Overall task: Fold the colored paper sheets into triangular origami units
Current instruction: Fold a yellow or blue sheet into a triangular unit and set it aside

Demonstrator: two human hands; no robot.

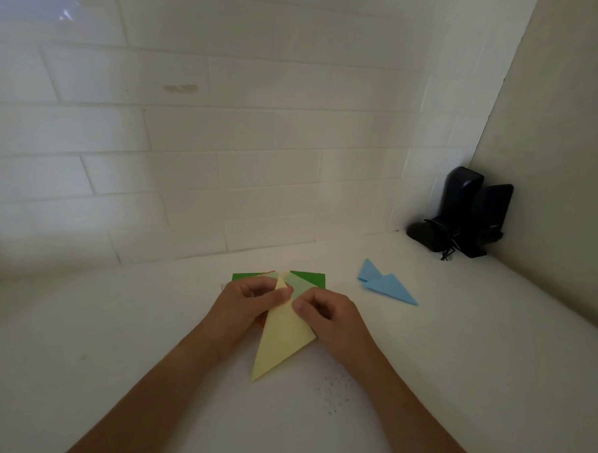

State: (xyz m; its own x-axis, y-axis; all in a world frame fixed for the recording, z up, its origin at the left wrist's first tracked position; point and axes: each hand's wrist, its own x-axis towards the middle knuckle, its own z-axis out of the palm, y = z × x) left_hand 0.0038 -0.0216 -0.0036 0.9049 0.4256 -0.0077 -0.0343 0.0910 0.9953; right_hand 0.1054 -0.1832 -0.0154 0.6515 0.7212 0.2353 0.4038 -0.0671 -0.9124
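Observation:
A pale yellow paper (280,342), folded into a long triangle, points toward me on the white counter. My left hand (249,301) pinches its far tip between thumb and fingers. My right hand (328,315) grips its right edge with curled fingers. Under both hands lies a stack of colored sheets (310,278), green on top, with a light green sheet and a red edge showing. Two folded blue triangles (386,283) lie to the right, one overlapping the other.
A tiled wall rises just behind the stack. Two dark speakers (462,214) with a tangled cord stand in the back right corner by the side wall. Small dark specks (335,394) dot the counter near my right forearm.

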